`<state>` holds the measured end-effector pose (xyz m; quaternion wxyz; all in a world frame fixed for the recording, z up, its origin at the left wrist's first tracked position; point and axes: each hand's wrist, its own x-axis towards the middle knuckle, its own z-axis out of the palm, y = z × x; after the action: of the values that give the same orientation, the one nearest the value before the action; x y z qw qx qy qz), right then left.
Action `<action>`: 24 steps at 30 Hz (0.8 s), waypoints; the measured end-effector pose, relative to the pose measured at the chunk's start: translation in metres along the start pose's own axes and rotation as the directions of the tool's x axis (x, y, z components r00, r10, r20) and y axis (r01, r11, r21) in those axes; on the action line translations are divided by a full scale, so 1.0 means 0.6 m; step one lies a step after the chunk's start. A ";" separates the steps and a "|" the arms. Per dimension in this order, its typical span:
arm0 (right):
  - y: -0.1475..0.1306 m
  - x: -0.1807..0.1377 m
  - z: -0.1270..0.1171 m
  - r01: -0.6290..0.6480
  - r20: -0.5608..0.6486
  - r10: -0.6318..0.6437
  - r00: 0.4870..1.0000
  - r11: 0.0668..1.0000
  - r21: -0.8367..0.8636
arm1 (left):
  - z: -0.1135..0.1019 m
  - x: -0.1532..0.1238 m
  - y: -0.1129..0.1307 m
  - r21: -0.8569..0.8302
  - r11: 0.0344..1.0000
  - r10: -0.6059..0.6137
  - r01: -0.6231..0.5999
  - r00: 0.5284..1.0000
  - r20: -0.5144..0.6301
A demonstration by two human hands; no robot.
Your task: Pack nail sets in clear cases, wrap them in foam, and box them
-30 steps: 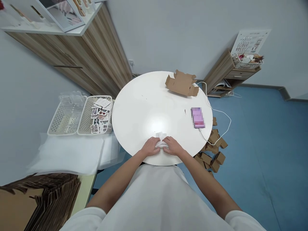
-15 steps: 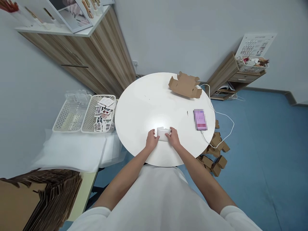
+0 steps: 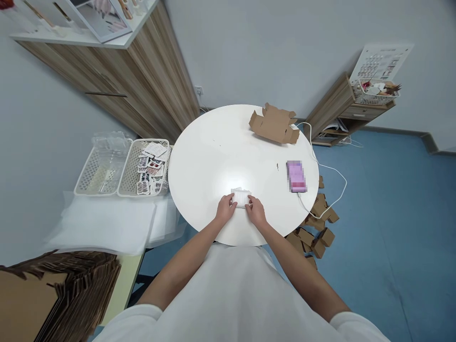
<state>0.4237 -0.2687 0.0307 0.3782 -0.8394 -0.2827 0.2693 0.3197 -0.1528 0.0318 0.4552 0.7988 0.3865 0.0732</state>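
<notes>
Near the front edge of the round white table (image 3: 199, 166), a small bundle wrapped in white foam sheet (image 3: 241, 199) lies between my hands. My left hand (image 3: 225, 208) grips its left end with thumb and fingers. At its right end, my right hand (image 3: 255, 210) holds on in the same way. A loose flap of the white wrapping sticks up along the far edge. What the wrapping contains is hidden. An unfolded brown cardboard box (image 3: 274, 124) lies at the table's far right side.
A phone (image 3: 296, 176) with a white cable lies on the table's right. Left of the table stand two white baskets, one with printed cards (image 3: 151, 166), above white foam sheets (image 3: 103, 223). Flat cardboard (image 3: 81, 294) is stacked lower left; folded boxes (image 3: 320, 242) lie on the floor.
My right hand's fingers have closed in at the right end of the white bundle, which now looks flatter and more folded. The whole view has shifted slightly.
</notes>
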 end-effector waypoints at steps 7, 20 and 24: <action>-0.026 0.009 0.041 -0.011 0.012 0.010 1.000 0.993 0.118 | -0.033 -0.002 -0.021 -0.070 0.994 -0.092 0.087 0.993 -0.075; -0.224 0.137 0.264 0.000 0.142 -0.023 0.990 0.987 0.159 | -0.248 0.085 -0.165 0.093 0.986 -0.097 0.136 0.936 -0.338; -0.265 0.171 0.315 -0.009 0.132 -0.014 0.991 0.984 0.178 | -0.288 0.104 -0.179 0.143 0.983 -0.063 0.116 0.941 -0.332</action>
<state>0.3261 -0.0201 0.0240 0.4326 -0.7819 -0.2830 0.3485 0.2226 0.0365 0.0321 0.3224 0.7913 0.4968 0.1521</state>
